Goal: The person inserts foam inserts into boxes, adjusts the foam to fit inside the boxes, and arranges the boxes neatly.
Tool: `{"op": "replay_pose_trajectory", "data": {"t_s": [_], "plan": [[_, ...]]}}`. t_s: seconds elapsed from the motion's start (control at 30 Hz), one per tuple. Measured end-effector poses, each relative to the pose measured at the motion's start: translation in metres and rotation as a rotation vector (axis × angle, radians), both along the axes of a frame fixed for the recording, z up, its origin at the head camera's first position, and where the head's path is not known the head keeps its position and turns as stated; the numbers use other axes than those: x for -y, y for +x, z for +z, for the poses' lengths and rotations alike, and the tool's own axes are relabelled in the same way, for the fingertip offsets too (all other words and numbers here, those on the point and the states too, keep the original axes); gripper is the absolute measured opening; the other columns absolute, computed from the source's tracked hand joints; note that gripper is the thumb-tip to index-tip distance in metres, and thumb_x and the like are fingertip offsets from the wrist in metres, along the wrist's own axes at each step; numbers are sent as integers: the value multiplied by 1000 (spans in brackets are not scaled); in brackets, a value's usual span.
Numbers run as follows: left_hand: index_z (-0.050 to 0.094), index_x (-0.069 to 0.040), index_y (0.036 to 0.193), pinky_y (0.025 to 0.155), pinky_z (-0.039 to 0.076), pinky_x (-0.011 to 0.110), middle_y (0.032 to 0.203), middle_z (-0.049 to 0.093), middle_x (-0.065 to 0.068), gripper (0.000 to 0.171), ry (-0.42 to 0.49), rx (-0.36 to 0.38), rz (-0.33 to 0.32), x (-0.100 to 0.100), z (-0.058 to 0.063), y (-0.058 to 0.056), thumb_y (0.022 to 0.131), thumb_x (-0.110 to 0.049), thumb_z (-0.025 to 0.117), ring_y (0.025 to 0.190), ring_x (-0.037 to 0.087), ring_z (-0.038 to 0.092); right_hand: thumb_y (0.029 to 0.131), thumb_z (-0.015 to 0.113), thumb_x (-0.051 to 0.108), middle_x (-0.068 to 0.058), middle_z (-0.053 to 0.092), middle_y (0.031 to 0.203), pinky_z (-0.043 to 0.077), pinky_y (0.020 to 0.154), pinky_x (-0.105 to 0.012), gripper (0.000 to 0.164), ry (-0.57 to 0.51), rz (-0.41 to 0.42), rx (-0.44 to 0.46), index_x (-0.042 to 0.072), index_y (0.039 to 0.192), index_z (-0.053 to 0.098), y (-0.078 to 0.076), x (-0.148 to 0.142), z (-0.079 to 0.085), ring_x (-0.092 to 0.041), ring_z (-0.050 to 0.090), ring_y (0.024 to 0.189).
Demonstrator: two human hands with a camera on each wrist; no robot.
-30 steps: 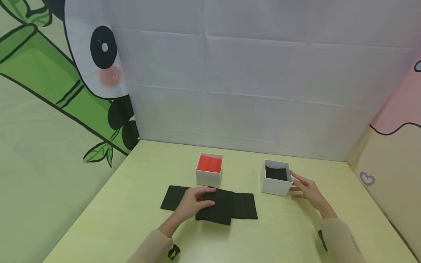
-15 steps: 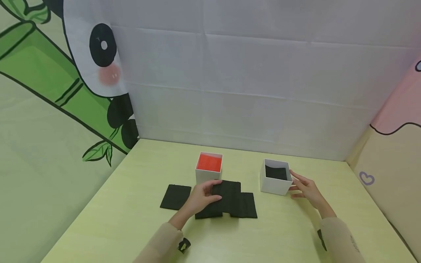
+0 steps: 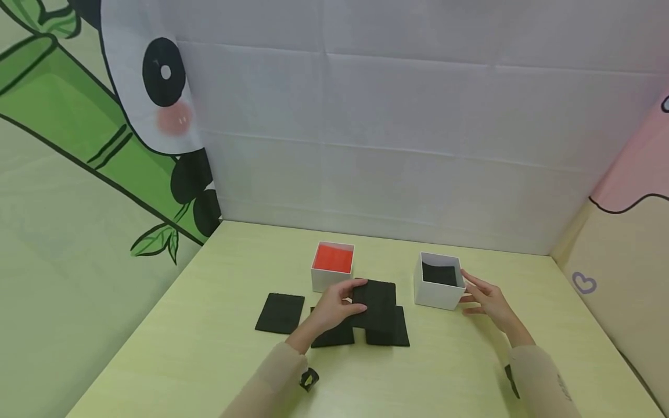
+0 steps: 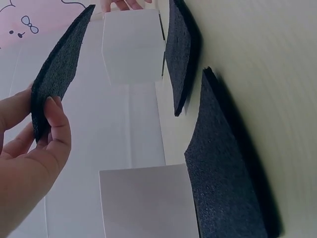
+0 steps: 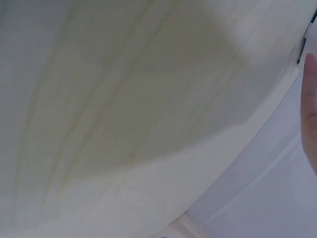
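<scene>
My left hand (image 3: pixel 330 307) pinches a thin black square pad (image 3: pixel 375 305) by its left edge, thumb on one face and fingers on the other. In the left wrist view this pad (image 4: pixel 58 69) is raised off the table and slightly bent. Three more black pads lie flat below: one at left (image 3: pixel 279 313), one partly under my left forearm (image 3: pixel 335 337), one partly covered by the held pad (image 3: pixel 401 334). My right hand (image 3: pixel 488 303) has its fingers extended against the right side of a white open-topped box (image 3: pixel 436 297), which has black material (image 3: pixel 440 275) inside.
Behind the pads stands another white box (image 3: pixel 320 281) with something red (image 3: pixel 334 259) in it. The pale yellow table (image 3: pixel 183 360) meets a white cloth backdrop (image 3: pixel 334 191), with printed panels on both sides. The right wrist view shows mostly table surface (image 5: pixel 124 114).
My left hand has lifted the black pad off the middle of the row and carried it right and away from me, toward the right-hand box. My right hand has stayed put.
</scene>
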State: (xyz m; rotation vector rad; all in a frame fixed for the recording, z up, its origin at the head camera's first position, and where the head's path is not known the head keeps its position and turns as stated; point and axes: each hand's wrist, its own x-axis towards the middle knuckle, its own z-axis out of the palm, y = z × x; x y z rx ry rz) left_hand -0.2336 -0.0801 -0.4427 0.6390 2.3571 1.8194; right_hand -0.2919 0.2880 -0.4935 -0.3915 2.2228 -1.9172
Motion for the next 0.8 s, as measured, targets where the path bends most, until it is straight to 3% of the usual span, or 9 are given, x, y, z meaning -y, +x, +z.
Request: {"op": "replay_pose_trajectory", "data": {"t_s": [0.2, 0.33, 0.47, 0.63, 0.8], "plan": [[48, 4, 125, 67, 48, 24, 100, 58, 16, 50, -30, -48, 22, -7, 1, -7, 78, 2, 66, 82, 23, 57, 95, 44, 18, 14, 59, 97, 49, 69, -44, 45, -19, 7, -13, 12, 138, 31, 1, 1, 1, -24, 62, 85], [51, 3, 123, 66, 48, 22, 98, 59, 13, 49, -71, -72, 42, -11, 0, -12, 77, 2, 67, 79, 20, 56, 95, 44, 17, 10, 61, 95, 49, 69, -44, 46, -27, 20, -13, 9, 138, 29, 3, 1, 0, -26, 62, 85], [52, 2, 123, 66, 48, 22, 97, 60, 12, 49, -83, -55, 64, -17, 1, -16, 77, 1, 67, 78, 18, 56, 96, 43, 18, 12, 61, 95, 49, 69, -44, 47, -24, 22, -16, 5, 138, 27, 4, 1, -1, -26, 62, 85], [54, -1, 122, 65, 46, 21, 99, 61, 10, 48, -80, -27, 104, -23, 4, -23, 76, -1, 68, 76, 16, 55, 96, 43, 17, 14, 60, 97, 49, 68, -44, 44, -29, 16, -31, 12, 138, 33, 3, 1, -2, -25, 61, 85], [55, -3, 122, 67, 47, 23, 103, 62, 11, 48, -57, -14, 111, -27, 5, -28, 76, -2, 70, 76, 15, 55, 96, 43, 17, 14, 60, 97, 49, 68, -44, 45, -19, 13, -27, 8, 138, 30, 2, 2, -1, -25, 61, 86]]}}
